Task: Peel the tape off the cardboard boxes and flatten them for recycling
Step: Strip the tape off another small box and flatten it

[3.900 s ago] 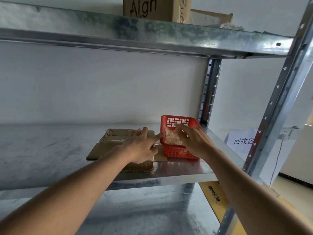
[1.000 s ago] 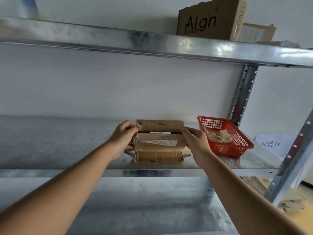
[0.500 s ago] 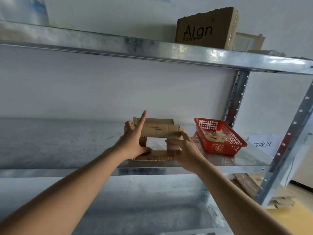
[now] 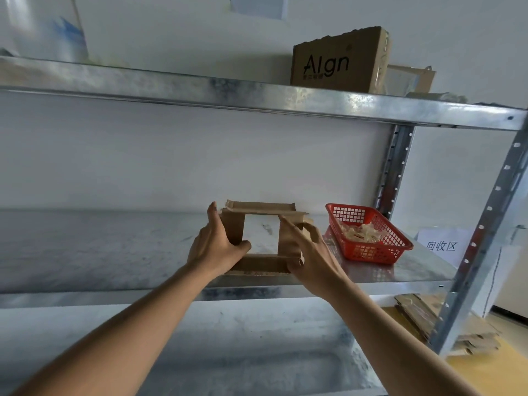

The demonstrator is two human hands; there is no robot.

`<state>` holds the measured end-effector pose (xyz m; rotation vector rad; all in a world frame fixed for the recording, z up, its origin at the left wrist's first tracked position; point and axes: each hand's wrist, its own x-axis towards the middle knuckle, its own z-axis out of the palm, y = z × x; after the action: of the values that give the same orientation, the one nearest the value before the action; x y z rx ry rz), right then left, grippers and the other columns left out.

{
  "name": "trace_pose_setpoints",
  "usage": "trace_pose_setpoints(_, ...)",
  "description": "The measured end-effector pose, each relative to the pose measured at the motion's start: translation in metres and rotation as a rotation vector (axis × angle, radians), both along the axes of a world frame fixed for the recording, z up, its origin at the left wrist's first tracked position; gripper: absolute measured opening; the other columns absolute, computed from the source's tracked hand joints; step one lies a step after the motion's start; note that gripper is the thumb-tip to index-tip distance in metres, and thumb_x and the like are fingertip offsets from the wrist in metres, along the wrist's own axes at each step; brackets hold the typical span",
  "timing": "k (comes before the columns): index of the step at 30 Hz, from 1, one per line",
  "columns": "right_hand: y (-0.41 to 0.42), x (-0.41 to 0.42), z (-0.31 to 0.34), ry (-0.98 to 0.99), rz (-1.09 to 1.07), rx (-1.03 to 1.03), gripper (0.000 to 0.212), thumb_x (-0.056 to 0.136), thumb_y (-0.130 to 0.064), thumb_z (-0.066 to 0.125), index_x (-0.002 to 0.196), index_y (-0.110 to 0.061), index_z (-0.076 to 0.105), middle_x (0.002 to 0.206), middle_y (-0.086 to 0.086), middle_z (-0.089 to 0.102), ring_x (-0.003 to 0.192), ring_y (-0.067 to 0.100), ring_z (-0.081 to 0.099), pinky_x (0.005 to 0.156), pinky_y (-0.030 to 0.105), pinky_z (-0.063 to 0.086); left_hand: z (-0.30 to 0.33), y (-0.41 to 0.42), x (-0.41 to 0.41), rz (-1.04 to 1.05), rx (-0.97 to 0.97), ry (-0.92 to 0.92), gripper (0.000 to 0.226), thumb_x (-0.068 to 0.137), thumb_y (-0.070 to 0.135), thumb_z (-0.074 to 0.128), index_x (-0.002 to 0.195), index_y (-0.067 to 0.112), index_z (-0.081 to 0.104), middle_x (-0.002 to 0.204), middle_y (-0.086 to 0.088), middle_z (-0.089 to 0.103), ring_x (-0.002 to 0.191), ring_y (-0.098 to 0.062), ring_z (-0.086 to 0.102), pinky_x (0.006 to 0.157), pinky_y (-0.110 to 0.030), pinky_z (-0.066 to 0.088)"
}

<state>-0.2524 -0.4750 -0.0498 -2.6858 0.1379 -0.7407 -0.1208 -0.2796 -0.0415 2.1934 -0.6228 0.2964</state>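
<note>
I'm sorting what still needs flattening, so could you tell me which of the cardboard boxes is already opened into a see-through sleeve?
The small box on the middle shelf, held between both hands; the printed box on the top shelf is closed.

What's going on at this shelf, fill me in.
A person is breaking down a small cardboard box on the middle metal shelf. The box stands opened into a hollow sleeve you can see through. The left hand grips its left wall and the right hand holds its right side, so it is not yet flat. Beside it to the right, a red basket holds peeled tape scraps. Another box marked Algn sits on the top shelf, and flattened cardboard lies on the floor.
</note>
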Motion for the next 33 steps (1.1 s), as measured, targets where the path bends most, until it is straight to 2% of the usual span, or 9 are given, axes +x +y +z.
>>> trace_pose_setpoints(5,0.002,0.003,0.003,0.018,-0.117,0.129,0.106,0.088,-0.038,0.081,0.159,-0.054,0.004,0.135,0.01,0.044,0.095,0.024,0.057,0.077,0.025,0.049,0.0,0.007,-0.006,-0.171,-0.235,0.142,0.052,0.098,0.032,0.059,0.143,0.026,0.033,0.102,0.022,0.062,0.082,-0.016,0.068,0.068,-0.035,0.055)
trace_pose_setpoints(9,0.007,0.01,0.011,0.052,-0.297,0.089,0.112,0.083,-0.048,0.082,0.158,-0.053,0.0,0.129,0.014,0.046,0.085,0.024,0.051,0.074,0.034,0.052,0.002,0.011,-0.009,-0.199,-0.257,0.139,0.012,0.106,0.026,0.042,0.107,0.019,0.052,0.076,-0.006,0.055,0.066,-0.017,0.051,0.057,-0.029,0.039)
trace_pose_setpoints(14,0.007,0.015,0.019,0.038,-0.333,0.135,0.1,0.087,-0.03,0.076,0.156,-0.053,0.008,0.12,0.015,0.057,0.084,0.03,0.06,0.068,0.035,0.051,0.005,0.022,-0.003,-0.252,-0.318,0.217,0.03,0.097,0.038,0.039,0.105,0.02,0.061,0.091,-0.017,0.06,0.083,-0.023,0.057,0.074,-0.04,0.046)
trace_pose_setpoints(19,0.001,0.01,0.021,-0.128,-0.283,0.223,0.049,0.103,-0.019,0.046,0.143,-0.045,0.034,0.108,0.011,0.073,0.075,0.029,0.068,0.064,0.051,0.061,0.004,0.029,-0.001,-0.387,-0.515,0.376,0.041,0.105,0.02,0.051,0.145,0.029,0.049,0.131,0.006,0.065,0.104,-0.017,0.073,0.094,-0.044,0.06)
trace_pose_setpoints(22,0.002,-0.003,0.027,-0.164,-0.264,0.285,0.055,0.1,-0.009,0.042,0.145,-0.04,0.046,0.123,0.013,0.068,0.076,0.025,0.068,0.062,0.051,0.062,-0.006,0.03,0.01,-0.335,-0.371,0.363,0.096,0.079,0.016,0.089,0.153,0.037,0.031,0.143,0.016,0.051,0.113,-0.012,0.067,0.089,-0.032,0.061)
trace_pose_setpoints(24,0.002,-0.011,0.032,-0.167,-0.263,0.255,0.057,0.099,-0.007,0.041,0.143,-0.041,0.053,0.125,0.01,0.067,0.071,0.015,0.063,0.061,0.047,0.062,-0.01,0.031,0.016,-0.301,-0.297,0.349,0.121,0.058,0.024,0.098,0.152,0.045,0.026,0.143,0.0,0.055,0.117,-0.016,0.066,0.091,-0.038,0.061)
trace_pose_setpoints(28,-0.007,-0.024,0.04,-0.142,-0.186,0.254,0.057,0.094,-0.01,0.039,0.135,-0.045,0.058,0.105,0.002,0.074,0.06,0.019,0.065,0.054,0.048,0.058,-0.009,0.026,0.02,-0.224,-0.327,0.268,0.1,0.054,0.018,0.102,0.135,0.023,0.044,0.119,0.003,0.064,0.111,-0.013,0.064,0.088,-0.035,0.06)
trace_pose_setpoints(30,-0.013,-0.031,0.043,-0.143,-0.172,0.294,0.056,0.093,-0.009,0.041,0.133,-0.043,0.06,0.084,0.001,0.074,0.058,0.016,0.066,0.053,0.05,0.058,-0.004,0.022,0.014,-0.207,-0.336,0.197,0.091,0.054,0.027,0.101,0.127,0.019,0.048,0.117,0.01,0.06,0.109,-0.003,0.056,0.082,-0.022,0.052)
trace_pose_setpoints(33,-0.018,-0.044,0.047,-0.234,-0.154,0.468,0.045,0.094,-0.015,0.047,0.129,-0.037,0.065,0.07,0.004,0.067,0.065,0.019,0.072,0.055,0.046,0.061,0.002,0.013,0.002,-0.172,-0.328,0.184,0.086,0.057,0.052,0.096,0.122,0.022,0.049,0.114,0.009,0.061,0.105,-0.011,0.06,0.08,-0.03,0.054)
